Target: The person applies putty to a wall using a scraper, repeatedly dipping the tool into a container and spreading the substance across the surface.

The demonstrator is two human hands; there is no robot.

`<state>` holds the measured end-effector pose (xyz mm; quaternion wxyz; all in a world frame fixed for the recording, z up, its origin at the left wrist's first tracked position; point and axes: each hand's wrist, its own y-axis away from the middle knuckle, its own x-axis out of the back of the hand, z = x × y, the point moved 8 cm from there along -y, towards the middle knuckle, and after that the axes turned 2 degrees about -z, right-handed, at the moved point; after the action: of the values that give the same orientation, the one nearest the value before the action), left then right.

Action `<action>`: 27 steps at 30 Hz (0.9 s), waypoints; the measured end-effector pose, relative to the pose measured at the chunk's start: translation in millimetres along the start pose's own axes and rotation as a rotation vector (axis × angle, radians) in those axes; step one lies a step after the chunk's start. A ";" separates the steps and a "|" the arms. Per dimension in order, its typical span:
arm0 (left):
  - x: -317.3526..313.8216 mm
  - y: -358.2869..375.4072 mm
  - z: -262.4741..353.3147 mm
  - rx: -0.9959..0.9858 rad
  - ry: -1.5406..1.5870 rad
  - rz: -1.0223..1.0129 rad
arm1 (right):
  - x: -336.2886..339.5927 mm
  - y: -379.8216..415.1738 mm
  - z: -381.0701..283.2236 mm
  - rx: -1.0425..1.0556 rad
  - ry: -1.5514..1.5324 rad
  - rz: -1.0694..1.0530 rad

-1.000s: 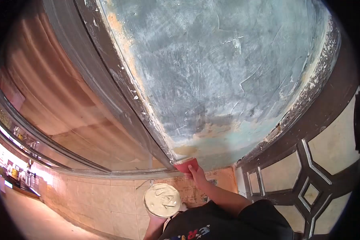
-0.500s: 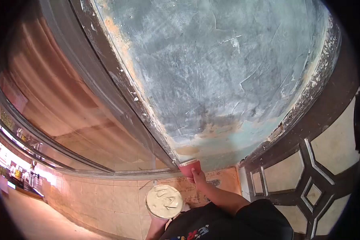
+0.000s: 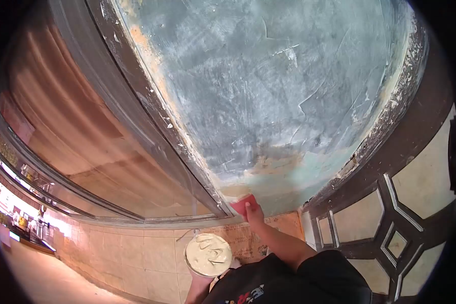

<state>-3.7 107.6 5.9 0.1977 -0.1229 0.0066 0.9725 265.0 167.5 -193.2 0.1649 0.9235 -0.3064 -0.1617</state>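
My right hand [image 3: 253, 211] is closed on a red putty scraper [image 3: 243, 204], whose edge lies against the low left part of the wall [image 3: 258, 101]. Wet cream filler shows on the wall just above that edge. Below and to the left, my left hand [image 3: 201, 280] holds up a round tub of cream-coloured putty [image 3: 208, 255] from underneath. Swirled ridges mark the putty's surface. Most of the left hand's fingers are hidden under the tub. Grey skim covers much of the wall, with pale green paint along the bottom.
A dark wooden frame [image 3: 152, 96] with a curtained glass pane [image 3: 81, 116] borders the wall on the left. A dark panelled door [image 3: 375, 223] stands on the right. Stained cardboard [image 3: 283, 230] lies on the tiled floor [image 3: 131, 248] below.
My right hand has moved slightly up and to the right with the scraper, which is now more tilted. The tub in my left hand has stayed nearly still.
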 end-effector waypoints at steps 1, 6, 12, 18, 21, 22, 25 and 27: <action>3.4 1.5 -4.3 0.031 0.063 0.037 | 10.5 3.7 16.2 -0.072 0.074 0.003; 6.0 7.8 3.6 -0.104 -0.210 -0.040 | 22.5 20.4 55.8 0.035 0.280 -0.020; 0.1 5.7 -7.8 0.083 0.102 0.044 | -42.2 58.0 -78.1 0.546 0.727 -0.084; -8.9 1.9 -4.4 -0.094 -0.221 -0.103 | -24.0 29.2 -89.5 0.500 0.675 0.099; 0.2 6.6 -9.1 -0.085 -0.187 -0.055 | 18.2 33.8 -40.4 0.396 0.717 0.156; -0.1 8.2 -6.7 -0.097 -0.243 -0.052 | 26.6 34.4 -19.6 0.352 0.742 0.120; -4.7 14.5 0.9 -0.084 -0.135 0.000 | 28.4 44.1 4.3 0.202 0.658 0.003; -1.4 17.9 -6.1 -0.035 -0.061 0.023 | 20.3 41.3 20.1 0.092 0.546 -0.079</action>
<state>-7.9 90.2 -0.3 0.1843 -0.0964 -0.0151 0.9780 251.2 119.5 -198.5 0.1929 0.9505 -0.2216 0.1010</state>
